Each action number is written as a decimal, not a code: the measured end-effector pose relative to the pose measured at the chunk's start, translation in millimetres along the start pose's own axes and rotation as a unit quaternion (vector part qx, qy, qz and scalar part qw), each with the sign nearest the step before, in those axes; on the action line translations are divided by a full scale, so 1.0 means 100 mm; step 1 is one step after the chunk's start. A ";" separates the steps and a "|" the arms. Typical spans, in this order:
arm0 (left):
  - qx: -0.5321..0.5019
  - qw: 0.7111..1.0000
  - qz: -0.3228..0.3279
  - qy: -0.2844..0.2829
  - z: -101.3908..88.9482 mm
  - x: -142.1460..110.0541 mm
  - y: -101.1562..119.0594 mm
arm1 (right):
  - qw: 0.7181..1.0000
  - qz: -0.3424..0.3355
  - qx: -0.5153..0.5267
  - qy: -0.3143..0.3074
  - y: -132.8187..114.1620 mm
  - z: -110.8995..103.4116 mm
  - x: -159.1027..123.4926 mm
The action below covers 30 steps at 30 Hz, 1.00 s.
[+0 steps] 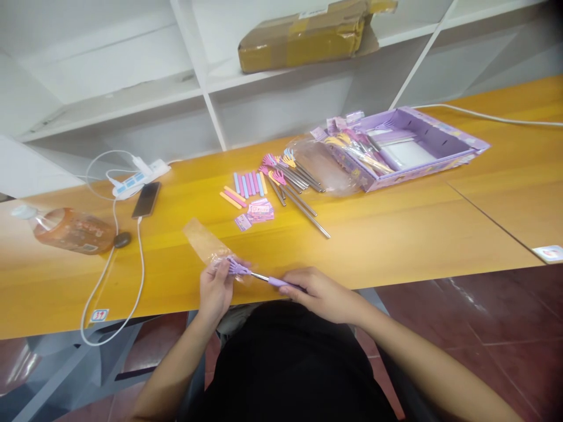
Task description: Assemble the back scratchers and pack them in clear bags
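Observation:
A purple back scratcher (259, 276) with a hand-shaped head and a metal rod lies across my two hands at the table's front edge. My right hand (313, 291) is closed around its purple grip. At the head end, my left hand (215, 291) pinches a clear plastic bag (204, 243), whose mouth is by the scratcher's claw. Beyond them lie several metal scratcher rods with coloured hand heads (292, 176), a row of pastel grip sleeves (250, 184) and a small pile of printed cards (261, 210).
A purple open box (440, 161) holding bagged scratchers stands at the back right. On the left are an orange drink bottle (73, 230), a phone (146, 199), a power strip (141, 179) and looping white cables. A taped carton (303, 41) sits on the shelf.

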<state>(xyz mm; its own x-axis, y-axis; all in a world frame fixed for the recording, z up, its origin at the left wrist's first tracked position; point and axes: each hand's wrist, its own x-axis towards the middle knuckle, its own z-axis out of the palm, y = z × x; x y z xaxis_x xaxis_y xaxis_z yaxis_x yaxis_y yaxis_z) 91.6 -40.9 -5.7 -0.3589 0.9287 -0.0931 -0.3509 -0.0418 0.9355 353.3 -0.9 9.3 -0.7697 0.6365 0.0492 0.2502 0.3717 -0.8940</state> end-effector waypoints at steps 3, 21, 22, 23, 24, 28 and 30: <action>0.025 0.998 -0.021 -0.052 0.00 -0.01 0.00 | 1.000 0.002 -0.002 0.011 0.00 0.05 0.01; 0.014 0.992 -0.036 -0.123 0.02 -0.07 -0.01 | 0.997 -0.007 0.018 0.077 0.02 0.21 0.06; 0.004 0.992 -0.029 -0.123 0.02 -0.07 0.00 | 0.997 -0.010 0.014 0.081 0.02 0.22 0.06; -0.007 0.992 -0.022 -0.124 0.03 -0.07 0.00 | 0.996 -0.013 0.011 0.085 0.02 0.22 0.07; -0.017 0.992 -0.017 -0.122 0.04 -0.06 0.01 | 0.996 -0.015 0.008 0.087 0.02 0.23 0.07; -0.054 0.995 0.000 -0.078 0.06 -0.03 0.02 | 0.996 -0.013 0.006 0.088 0.01 0.22 0.07; -0.071 0.996 0.017 -0.049 0.06 -0.01 0.01 | 0.996 -0.010 0.006 0.088 0.01 0.22 0.07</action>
<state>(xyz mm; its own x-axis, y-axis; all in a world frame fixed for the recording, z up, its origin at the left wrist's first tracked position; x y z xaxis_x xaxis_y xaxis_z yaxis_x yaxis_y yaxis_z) 97.0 -39.3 -2.9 -0.2884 0.9573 -0.0220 -0.4615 -0.1188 0.8791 335.4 -10.7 -1.0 -0.6593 0.7379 0.1443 0.2280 0.3791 -0.8968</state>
